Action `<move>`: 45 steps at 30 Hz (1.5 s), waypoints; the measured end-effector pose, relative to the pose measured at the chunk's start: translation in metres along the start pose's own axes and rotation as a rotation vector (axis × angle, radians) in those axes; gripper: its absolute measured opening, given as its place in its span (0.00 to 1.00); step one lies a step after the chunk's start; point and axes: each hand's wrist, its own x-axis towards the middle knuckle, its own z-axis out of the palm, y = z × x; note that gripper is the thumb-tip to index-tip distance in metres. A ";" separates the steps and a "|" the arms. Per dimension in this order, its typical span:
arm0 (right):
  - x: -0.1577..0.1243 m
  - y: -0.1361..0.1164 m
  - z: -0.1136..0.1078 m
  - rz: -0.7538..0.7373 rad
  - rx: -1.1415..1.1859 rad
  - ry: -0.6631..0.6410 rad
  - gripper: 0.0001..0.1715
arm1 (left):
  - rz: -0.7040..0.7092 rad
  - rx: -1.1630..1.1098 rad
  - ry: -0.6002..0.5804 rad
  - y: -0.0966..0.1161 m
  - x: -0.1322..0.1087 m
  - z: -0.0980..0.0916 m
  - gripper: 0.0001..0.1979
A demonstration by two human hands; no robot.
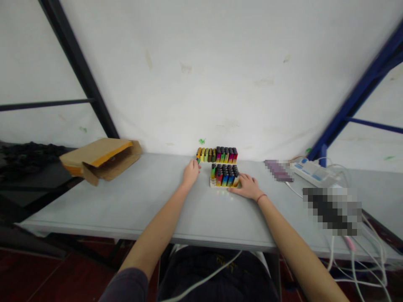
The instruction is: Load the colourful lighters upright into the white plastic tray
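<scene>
My left hand (190, 172) is closed in a pinch on a small lighter (198, 160), most of which the fingers hide. Just beyond it, near the wall, stands a back row of lighters (222, 155), yellow and green at the left, pink and red with black tops at the right. Closer to me a clear tray (217, 185) holds several upright multicoloured lighters (225, 178); its front left slots show no lighters. My right hand (249, 187) grips the right end of this tray, thumb along the front and fingers at the side.
An open brown cardboard box (100, 155) lies on the grey table (135, 201) at the left. To the right are a blurred phone-like item (278, 170), a white power strip (311, 171), another blurred dark item (330, 212) and loose white cables (354, 268). The wall (189, 84) closes off the back.
</scene>
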 end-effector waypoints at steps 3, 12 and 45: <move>0.004 0.000 0.001 0.023 -0.020 0.010 0.41 | -0.026 -0.190 -0.019 0.002 -0.002 0.005 0.17; 0.015 0.012 0.005 0.019 0.034 0.112 0.41 | -0.268 -0.803 -0.162 0.019 -0.016 0.020 0.18; 0.013 0.021 0.004 -0.072 0.056 0.078 0.38 | -0.402 -0.928 -0.235 0.021 -0.028 0.027 0.23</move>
